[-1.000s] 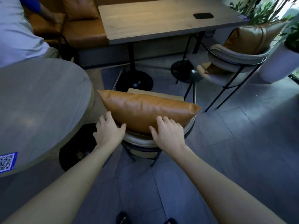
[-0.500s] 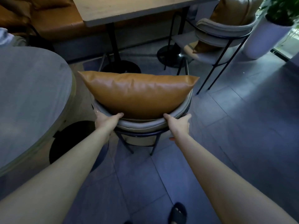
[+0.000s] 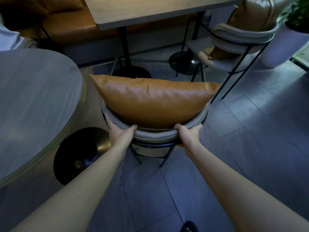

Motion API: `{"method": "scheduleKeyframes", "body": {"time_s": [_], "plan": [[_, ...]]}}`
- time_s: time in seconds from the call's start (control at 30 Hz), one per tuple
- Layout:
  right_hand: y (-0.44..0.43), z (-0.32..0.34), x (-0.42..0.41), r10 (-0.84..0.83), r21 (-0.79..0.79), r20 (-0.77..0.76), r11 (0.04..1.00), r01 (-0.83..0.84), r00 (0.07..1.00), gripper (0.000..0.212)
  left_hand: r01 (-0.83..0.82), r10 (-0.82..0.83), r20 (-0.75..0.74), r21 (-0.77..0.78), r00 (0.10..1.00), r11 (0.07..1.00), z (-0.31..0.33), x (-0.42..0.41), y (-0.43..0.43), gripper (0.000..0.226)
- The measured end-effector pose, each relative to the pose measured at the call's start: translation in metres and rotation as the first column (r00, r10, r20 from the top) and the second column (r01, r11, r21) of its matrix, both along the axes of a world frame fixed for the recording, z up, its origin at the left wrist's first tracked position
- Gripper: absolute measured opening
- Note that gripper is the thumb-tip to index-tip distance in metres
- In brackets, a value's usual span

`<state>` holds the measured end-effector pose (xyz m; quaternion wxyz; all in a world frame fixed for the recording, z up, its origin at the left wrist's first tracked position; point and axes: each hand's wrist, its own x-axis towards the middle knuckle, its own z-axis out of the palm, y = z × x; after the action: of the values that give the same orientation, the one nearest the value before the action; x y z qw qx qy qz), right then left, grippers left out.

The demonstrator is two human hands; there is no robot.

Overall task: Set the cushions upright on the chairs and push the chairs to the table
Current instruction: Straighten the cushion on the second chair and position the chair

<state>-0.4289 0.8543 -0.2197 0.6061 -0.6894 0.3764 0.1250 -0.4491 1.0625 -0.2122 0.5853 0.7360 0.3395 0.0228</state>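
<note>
A tan leather cushion (image 3: 153,99) stands upright against the curved grey backrest of the near chair (image 3: 155,135). My left hand (image 3: 119,133) grips the backrest at its left, thumb over the rim. My right hand (image 3: 188,134) grips it at the right. The chair faces the rectangular wooden table (image 3: 150,10), a short way in front of it. At the right of the table a second grey chair (image 3: 242,36) carries its own tan cushion (image 3: 257,12) upright.
A round grey table (image 3: 33,101) with a black disc base (image 3: 80,154) stands close on the left. A tan bench (image 3: 66,22) runs behind the wooden table. A person's sleeve shows at far left. A white planter (image 3: 287,46) sits at right. Tiled floor lies to the right.
My hands left the cushion and dropped onto the chair's backrest, where they now grip it. The view has moved closer to the wooden table.
</note>
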Motion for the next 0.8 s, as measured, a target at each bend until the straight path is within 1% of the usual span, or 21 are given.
{"method": "scheduleKeyframes", "body": {"time_s": [0.17,0.27,0.47,0.63,0.77,0.8], "plan": [[-0.005,0.0,0.005,0.026,0.007,0.007,1.0,-0.026,1.0,0.11,-0.009,0.009,0.017,-0.005,1.0,1.0,-0.004,-0.001,-0.002,0.12],[-0.011,-0.002,0.01,0.039,0.025,0.02,0.999,-0.039,0.999,0.106,-0.017,0.017,0.027,-0.015,0.999,1.0,-0.005,0.003,-0.004,0.122],[-0.023,-0.006,0.026,0.066,0.038,0.037,0.997,-0.067,0.997,0.091,-0.058,0.058,0.038,-0.006,0.998,0.998,-0.006,0.013,-0.015,0.117],[-0.029,-0.007,0.04,0.101,0.03,0.045,0.994,-0.103,0.994,0.089,-0.115,0.115,0.039,-0.011,0.993,0.993,-0.006,0.022,-0.024,0.116],[-0.032,-0.009,0.055,0.13,0.013,0.053,0.991,-0.131,0.99,0.096,-0.142,0.142,0.064,-0.016,0.988,0.99,-0.006,0.029,-0.03,0.116],[-0.034,-0.009,0.06,0.143,0.01,0.057,0.99,-0.144,0.988,0.094,-0.147,0.149,0.064,-0.025,0.987,0.989,-0.006,0.032,-0.032,0.115]]}}
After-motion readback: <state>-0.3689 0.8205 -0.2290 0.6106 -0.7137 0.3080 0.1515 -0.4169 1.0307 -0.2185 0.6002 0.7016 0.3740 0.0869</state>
